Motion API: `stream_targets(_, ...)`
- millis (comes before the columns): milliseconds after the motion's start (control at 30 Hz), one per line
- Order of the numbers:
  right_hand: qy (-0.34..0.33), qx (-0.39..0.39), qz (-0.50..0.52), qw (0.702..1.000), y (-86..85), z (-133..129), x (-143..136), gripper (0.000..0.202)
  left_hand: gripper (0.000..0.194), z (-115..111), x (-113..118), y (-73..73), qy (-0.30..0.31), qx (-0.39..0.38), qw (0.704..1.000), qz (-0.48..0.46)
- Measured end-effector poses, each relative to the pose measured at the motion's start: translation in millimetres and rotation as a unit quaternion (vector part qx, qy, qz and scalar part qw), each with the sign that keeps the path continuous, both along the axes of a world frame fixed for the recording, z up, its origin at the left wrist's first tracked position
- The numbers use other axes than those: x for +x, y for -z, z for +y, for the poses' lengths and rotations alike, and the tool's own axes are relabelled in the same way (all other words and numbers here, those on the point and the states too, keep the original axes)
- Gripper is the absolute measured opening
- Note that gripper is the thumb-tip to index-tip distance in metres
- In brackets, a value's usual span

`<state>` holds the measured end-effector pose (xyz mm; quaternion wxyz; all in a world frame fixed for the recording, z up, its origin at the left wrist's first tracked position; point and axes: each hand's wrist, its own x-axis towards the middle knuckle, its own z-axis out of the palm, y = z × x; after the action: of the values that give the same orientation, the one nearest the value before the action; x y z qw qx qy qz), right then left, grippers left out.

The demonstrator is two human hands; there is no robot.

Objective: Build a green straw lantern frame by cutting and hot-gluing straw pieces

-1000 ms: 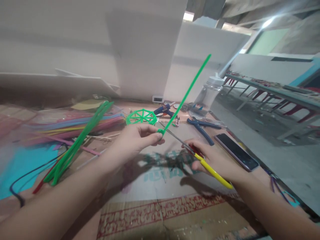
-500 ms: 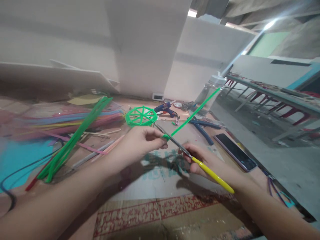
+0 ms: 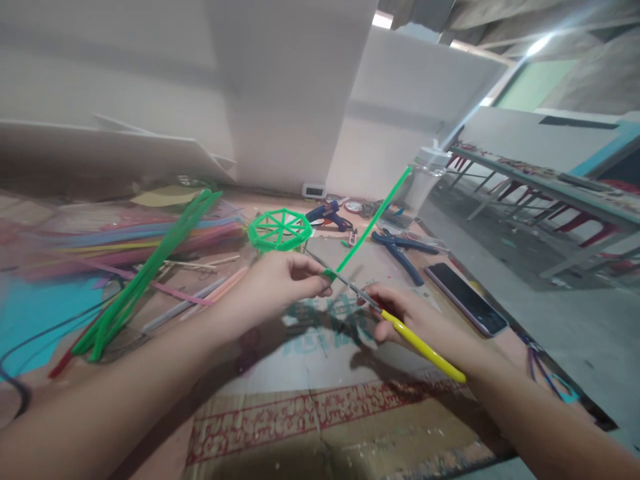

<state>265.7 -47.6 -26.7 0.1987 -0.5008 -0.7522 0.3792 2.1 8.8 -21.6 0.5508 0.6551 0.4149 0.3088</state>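
My left hand [image 3: 295, 279] pinches the near end of a green pipe cleaner [image 3: 370, 227], whose long free part slants up to the right. My right hand [image 3: 400, 313] is closed on yellow-handled scissors [image 3: 420, 343]. Their blades lie across the pipe cleaner just beside my left fingertips; whether they have cut through it I cannot tell. Behind my left hand sits a green spoked wheel shape [image 3: 280, 230] made of similar stems. A bundle of green pipe cleaners [image 3: 155, 267] lies left of my left forearm.
Coloured pipe cleaners [image 3: 135, 243] spread over the left side. At the back are a glue gun [image 3: 327, 213] and a clear water bottle [image 3: 420, 183]. Blue-handled pliers [image 3: 400, 253] and a phone [image 3: 467, 298] lie at the right, near the table edge.
The green pipe cleaner's free end has swung left and now stands steeper. The scissors stay across it near my left fingers. The whole view has shifted slightly.
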Motion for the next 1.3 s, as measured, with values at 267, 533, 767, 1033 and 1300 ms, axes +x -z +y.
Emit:
stream_targets(267,0.027,0.02,-0.005,0.999,-3.0,6,4,0.063,0.012,3,1,2.4,-0.016,-0.046,0.999,-0.013)
stream_targets(533,0.03,0.104,-0.182,0.977,11.7,31,35,0.055,0.025,11,-10,1.9,-0.016,-0.029,0.999,-0.037)
stream_targets(767,-0.092,0.146,-0.221,0.96,17.2,33,30,0.056,0.032,19,-16,2.3,-0.054,-0.008,0.998,-0.023)
stream_targets(1033,0.019,0.201,-0.213,0.956,4.1,79,7,0.028,0.035,20,-21,-1.7,-0.068,0.003,0.997,-0.031)
stream_targets(1300,-0.052,0.3,-0.284,0.909,30.6,152,-45,0.028,0.028,13,-12,-5.7,-0.06,-0.011,0.996,-0.057)
